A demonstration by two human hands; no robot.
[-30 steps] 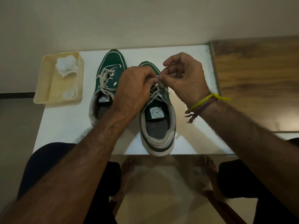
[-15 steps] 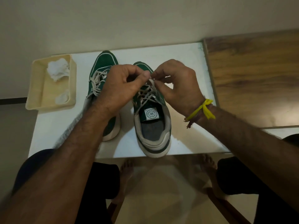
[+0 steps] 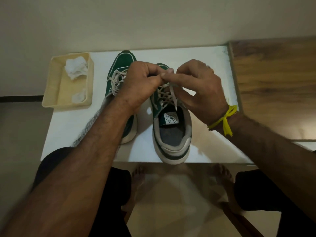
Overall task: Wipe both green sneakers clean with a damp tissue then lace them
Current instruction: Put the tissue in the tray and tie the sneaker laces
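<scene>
A pale flat shoelace (image 3: 172,93) is pinched between the curled fingers of the left hand (image 3: 142,82) and the right hand (image 3: 200,88), above the right-hand green suede sneaker (image 3: 171,127). Were the pinch slackened, the lace might be pulled from its eyelet. Two sneakers are counted, the other (image 3: 119,69) just beside on the white table (image 3: 68,130); two crumpled tissues (image 3: 76,69) lie in one cream plastic tray (image 3: 53,93).
</scene>
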